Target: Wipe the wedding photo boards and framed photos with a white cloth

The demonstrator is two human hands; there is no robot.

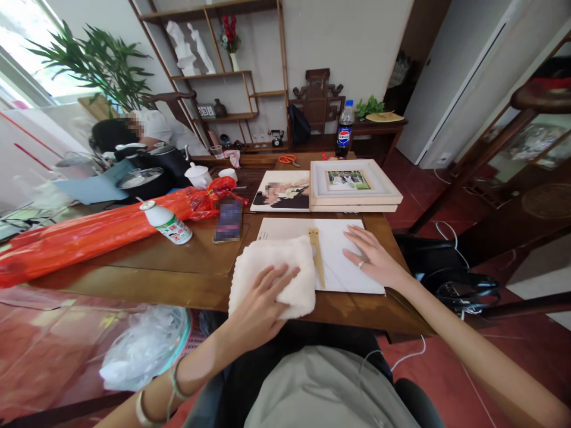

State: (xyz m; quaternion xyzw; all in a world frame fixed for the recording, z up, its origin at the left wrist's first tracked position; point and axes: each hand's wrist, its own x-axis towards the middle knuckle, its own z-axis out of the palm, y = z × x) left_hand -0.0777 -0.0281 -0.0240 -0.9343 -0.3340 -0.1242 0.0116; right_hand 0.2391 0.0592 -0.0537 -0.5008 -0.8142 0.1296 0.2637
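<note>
white cloth [270, 254] beneath left hand [264, 296]; right hand [375, 260] on white panel [339, 274]

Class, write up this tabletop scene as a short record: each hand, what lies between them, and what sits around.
Left hand: resting on a white fluffy cloth
Right hand: laid on a flat white rectangular panel, wearing a ring
Between hands: slim gold-coloured strip, on the panel
Beyond panel: pale rectangular frame holding a photo; orange-handled scissors farther back
To the left: dark rectangular phone; white bottle with a green-patterned label; long red plastic-wrapped bundle
Surface: brown wooden table
</note>
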